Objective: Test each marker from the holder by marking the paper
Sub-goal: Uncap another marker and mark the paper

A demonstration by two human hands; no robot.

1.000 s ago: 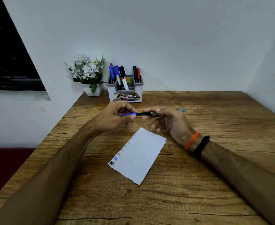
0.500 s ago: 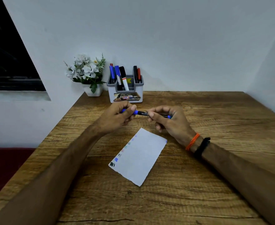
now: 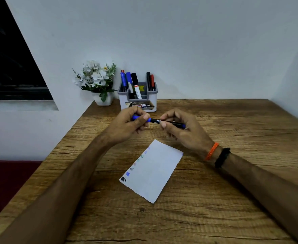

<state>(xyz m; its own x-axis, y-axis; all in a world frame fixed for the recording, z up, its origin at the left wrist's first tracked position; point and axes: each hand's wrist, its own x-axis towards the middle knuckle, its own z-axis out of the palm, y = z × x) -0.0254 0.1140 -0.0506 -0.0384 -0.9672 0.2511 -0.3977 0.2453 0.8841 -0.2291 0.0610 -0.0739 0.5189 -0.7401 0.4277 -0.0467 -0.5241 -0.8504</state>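
Note:
A black marker with blue ends [image 3: 157, 120] is held level above the table between both hands. My left hand [image 3: 127, 126] grips its blue cap end with curled fingers and thumb. My right hand [image 3: 181, 131] pinches the black barrel near the other blue end. Below them a white paper [image 3: 155, 170] lies on the wooden table [image 3: 232, 191], with several small colour marks down its left edge. The grey marker holder [image 3: 137, 101] stands at the back by the wall, with several markers upright in it.
A small white pot of white flowers [image 3: 99, 81] stands left of the holder at the table's back left corner. The table's left edge drops to a dark red floor. A wall closes the back, and another wall rises at the right.
The hands have drawn closer together and the cap now sits on the marker's left end. Both hands moved slightly left and toward the holder with the marker.

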